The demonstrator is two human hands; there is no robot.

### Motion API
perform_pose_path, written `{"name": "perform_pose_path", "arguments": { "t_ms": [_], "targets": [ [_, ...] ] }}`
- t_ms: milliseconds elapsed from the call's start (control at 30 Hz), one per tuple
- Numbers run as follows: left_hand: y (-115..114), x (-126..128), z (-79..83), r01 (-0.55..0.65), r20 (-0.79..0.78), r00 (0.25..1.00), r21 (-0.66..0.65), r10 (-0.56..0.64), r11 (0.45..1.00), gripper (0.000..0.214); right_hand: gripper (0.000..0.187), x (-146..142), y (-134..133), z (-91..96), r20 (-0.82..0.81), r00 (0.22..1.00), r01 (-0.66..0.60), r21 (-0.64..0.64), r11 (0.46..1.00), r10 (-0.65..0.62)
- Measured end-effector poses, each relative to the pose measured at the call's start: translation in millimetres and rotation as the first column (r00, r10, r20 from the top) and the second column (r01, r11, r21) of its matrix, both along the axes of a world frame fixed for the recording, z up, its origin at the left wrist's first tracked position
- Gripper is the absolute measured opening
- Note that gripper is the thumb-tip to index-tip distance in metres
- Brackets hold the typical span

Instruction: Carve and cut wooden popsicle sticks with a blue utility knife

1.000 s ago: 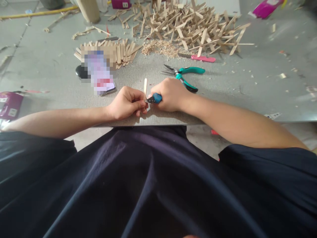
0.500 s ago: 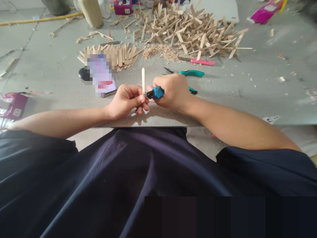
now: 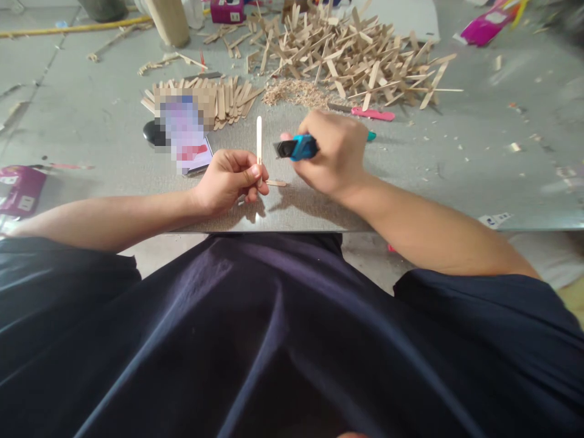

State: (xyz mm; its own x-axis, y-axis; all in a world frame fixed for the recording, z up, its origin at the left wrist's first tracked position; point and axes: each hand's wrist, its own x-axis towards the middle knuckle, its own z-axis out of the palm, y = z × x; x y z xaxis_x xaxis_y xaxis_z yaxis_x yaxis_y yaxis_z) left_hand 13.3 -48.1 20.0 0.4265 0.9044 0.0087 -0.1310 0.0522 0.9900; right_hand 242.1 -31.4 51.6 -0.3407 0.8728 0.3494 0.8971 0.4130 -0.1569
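Between thumb and fingers, my left hand (image 3: 232, 179) pinches a wooden craft stick (image 3: 260, 140) that points up, away from me. My right hand (image 3: 335, 152) is wrapped round a blue and black utility knife (image 3: 303, 148); its blade end faces left, apart from the stick. Another craft stick (image 3: 276, 183) lies on the table just right of my left fingertips, partly hidden by them. Behind my right hand, a pair of teal-handled pliers (image 3: 371, 136) is mostly covered.
A big heap of craft sticks (image 3: 337, 55) lies at the back, with wood shavings (image 3: 296, 92) before it. Near them rests a pink-handled knife (image 3: 373, 114). A phone (image 3: 189, 137) leans by a row of sticks (image 3: 230, 103) on the left. The table edge (image 3: 274, 231) runs close to me.
My right hand has drawn the utility knife back from the craft stick, up and to the right. It now covers most of the pliers. My left hand keeps its pinch, shifted slightly left.
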Motion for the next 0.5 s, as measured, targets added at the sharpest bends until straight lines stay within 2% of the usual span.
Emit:
{"name": "perform_pose_path", "arguments": {
  "t_ms": [67, 133, 267, 500],
  "targets": [
    [1.0, -0.8, 0.5, -0.016, -0.031, 0.999, -0.015, 0.015, 1.000, 0.024, 0.042, 3.3, 0.4, 7.3, -0.007, 0.999, 0.033, -0.040, 0.999, -0.034],
    [2.1, -0.6, 0.8, -0.027, -0.030, 0.999, -0.022, 0.026, 0.999, 0.022, 0.041, 5.8, 2.5, 10.1, -0.002, 1.000, 0.010, -0.090, 0.996, -0.011],
    [3.9, 1.8, 1.3, -0.036, -0.005, 0.999, -0.037, 0.035, 0.999, 0.023, 0.022, 5.8, 7.5, 5.0, 0.049, 0.995, -0.072, -0.177, 0.982, 0.082],
    [3.4, 3.9, 0.2, -0.017, 0.021, 1.000, -0.052, 0.018, 0.999, 0.027, 0.012, -0.2, 8.4, 2.0, 0.109, 0.989, -0.069, -0.226, 0.972, 0.096]
  ]
}}
